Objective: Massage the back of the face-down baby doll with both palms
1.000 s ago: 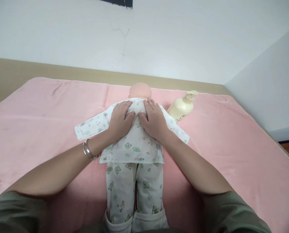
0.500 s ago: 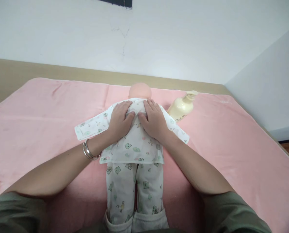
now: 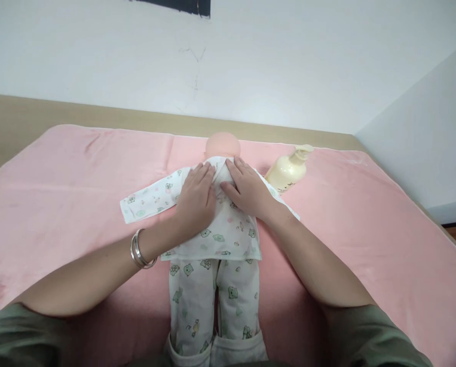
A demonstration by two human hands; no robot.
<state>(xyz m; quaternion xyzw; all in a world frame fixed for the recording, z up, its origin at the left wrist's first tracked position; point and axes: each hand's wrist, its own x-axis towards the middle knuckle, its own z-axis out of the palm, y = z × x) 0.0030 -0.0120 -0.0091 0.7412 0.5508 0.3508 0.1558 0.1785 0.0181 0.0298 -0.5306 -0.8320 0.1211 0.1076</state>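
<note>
A doll (image 3: 222, 145) in a white patterned top (image 3: 228, 239) and matching trousers (image 3: 235, 295) lies on a pink cloth, its bare rounded head at the far end. Flat on the left side of the top's upper part rests my left hand (image 3: 198, 198), fingers extended and pointing away from me. My right hand (image 3: 247, 187) lies on the right side, its fingers near the neckline and its thumb apart. Between the fingertips the fabric is slightly creased. Neither hand grips anything.
The pink cloth (image 3: 365, 224) covers a light wooden surface (image 3: 25, 109). A cream pump bottle (image 3: 287, 171) lies tilted beside the doll's right-side sleeve. Behind rises a white wall (image 3: 98, 51) with a crack and a dark patch (image 3: 185, 5).
My left hand has shifted right, toward the middle of the top, its thumb now closer to the fingers. The fabric near the neckline has creased. My right hand has barely moved.
</note>
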